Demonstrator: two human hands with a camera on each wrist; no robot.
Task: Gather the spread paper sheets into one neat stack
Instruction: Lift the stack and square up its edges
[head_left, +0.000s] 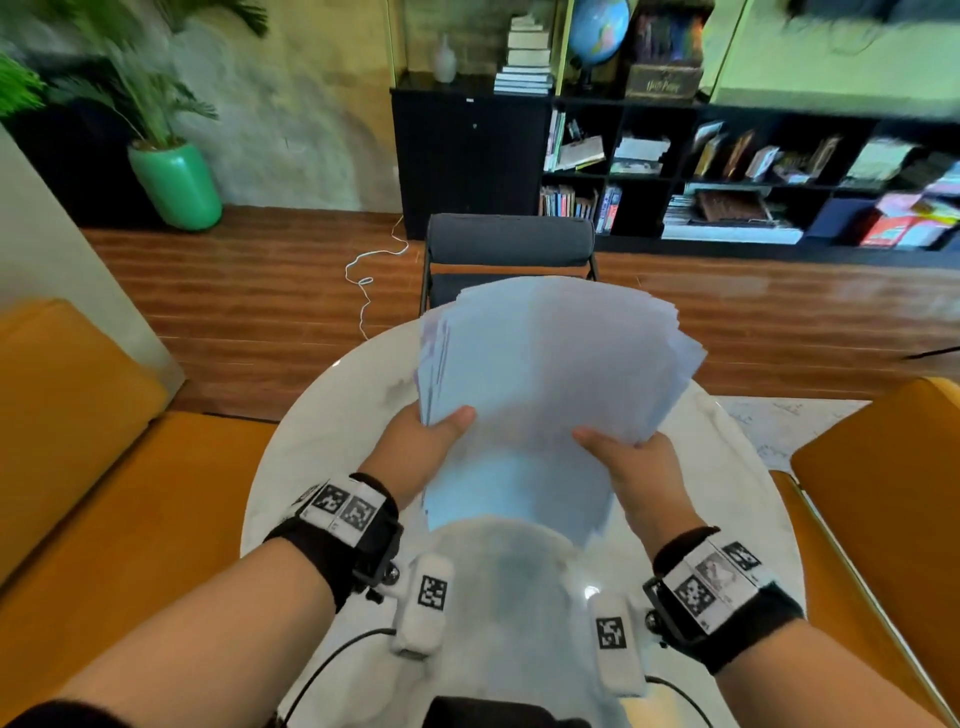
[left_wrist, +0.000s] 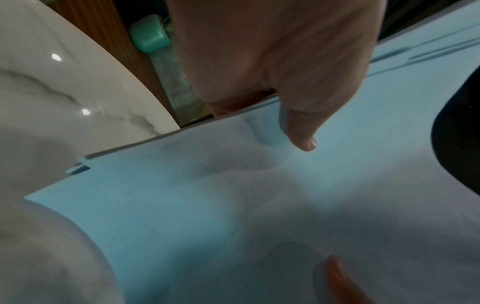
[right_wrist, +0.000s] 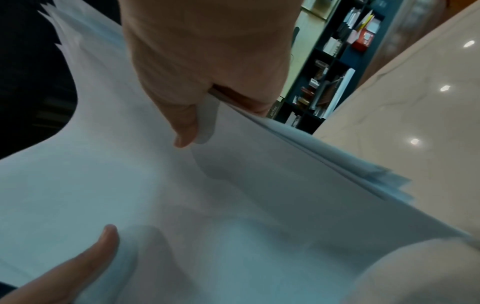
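A bundle of white paper sheets is held up above the round marble table, its far edges fanned and uneven. My left hand pinches the bundle's left side, thumb on top, fingers hidden under the sheets. My right hand pinches the right side the same way. In the left wrist view the left thumb presses on the paper sheets. In the right wrist view the right thumb lies on the top sheet, whose layered edges show at the right.
A dark chair stands behind the table. Orange seats flank it on both sides. A black bookshelf lines the back wall, and a green plant pot stands at the back left. A white cable lies on the wooden floor.
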